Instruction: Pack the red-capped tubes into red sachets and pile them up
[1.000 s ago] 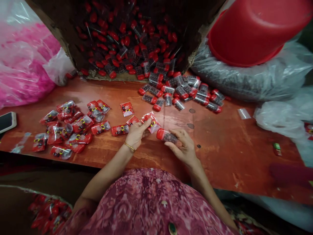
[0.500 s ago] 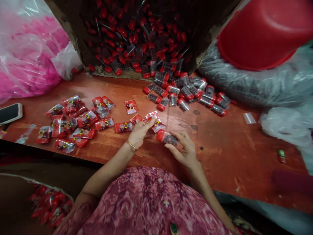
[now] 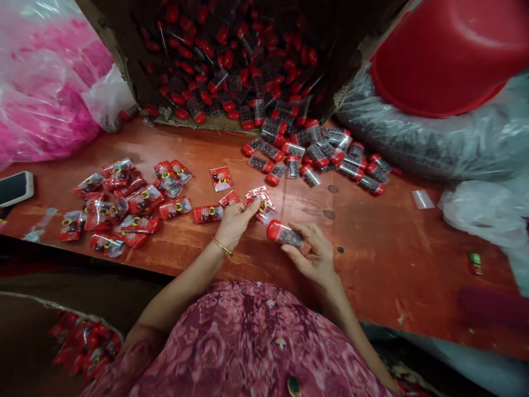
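My right hand [image 3: 312,253] grips a small clear tube with a red cap [image 3: 284,234], filled with dark pieces and lying crosswise with the cap to the left. My left hand [image 3: 235,223], with a thin bangle on its wrist, pinches a red printed plastic wrapper [image 3: 259,199] just left of the cap. Both hands hover low over the red-brown table [image 3: 372,248], near its front edge.
Several wrapped packets [image 3: 132,207] lie spread at the left. Loose red-capped tubes [image 3: 314,157] spill from a cardboard box [image 3: 248,60] at the back. A phone [image 3: 14,188] sits far left, pink bags [image 3: 45,94] behind it, a red basin [image 3: 450,49] on plastic sacks at right.
The hands have barely moved; the tube and wrapper stay held close together. The camera view has shifted slightly.
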`<state>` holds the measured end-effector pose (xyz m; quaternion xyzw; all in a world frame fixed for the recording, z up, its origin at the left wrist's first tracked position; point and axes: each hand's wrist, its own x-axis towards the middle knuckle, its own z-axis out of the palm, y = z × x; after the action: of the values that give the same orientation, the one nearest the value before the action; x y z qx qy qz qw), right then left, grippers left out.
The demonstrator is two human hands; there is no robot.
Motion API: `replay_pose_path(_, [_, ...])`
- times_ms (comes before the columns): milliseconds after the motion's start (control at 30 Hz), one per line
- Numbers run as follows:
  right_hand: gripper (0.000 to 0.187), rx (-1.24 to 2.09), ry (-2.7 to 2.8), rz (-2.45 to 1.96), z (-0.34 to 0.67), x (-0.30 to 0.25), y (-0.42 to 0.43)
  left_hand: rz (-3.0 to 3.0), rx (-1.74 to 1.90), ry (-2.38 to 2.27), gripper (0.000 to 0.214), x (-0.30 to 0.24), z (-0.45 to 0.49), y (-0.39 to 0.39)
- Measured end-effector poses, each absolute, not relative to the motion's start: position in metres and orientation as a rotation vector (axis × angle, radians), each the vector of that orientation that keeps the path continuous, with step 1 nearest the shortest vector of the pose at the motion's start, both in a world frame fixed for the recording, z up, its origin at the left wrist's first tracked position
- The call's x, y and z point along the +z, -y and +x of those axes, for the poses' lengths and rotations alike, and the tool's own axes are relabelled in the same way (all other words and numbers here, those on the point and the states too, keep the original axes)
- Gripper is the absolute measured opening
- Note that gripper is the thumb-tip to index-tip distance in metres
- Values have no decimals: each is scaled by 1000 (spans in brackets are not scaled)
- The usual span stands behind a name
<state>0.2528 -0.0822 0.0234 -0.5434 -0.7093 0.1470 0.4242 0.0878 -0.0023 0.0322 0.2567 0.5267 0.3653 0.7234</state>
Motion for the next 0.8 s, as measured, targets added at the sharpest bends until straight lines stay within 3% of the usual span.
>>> replay_pose_path(467, [38, 301, 1814, -1380, 251, 22, 82, 861, 879, -1050, 32, 35, 89, 4])
replay_pose_path(800, [34, 179, 1664, -1509, 234, 11, 79, 465, 939, -957, 36, 28, 112, 20])
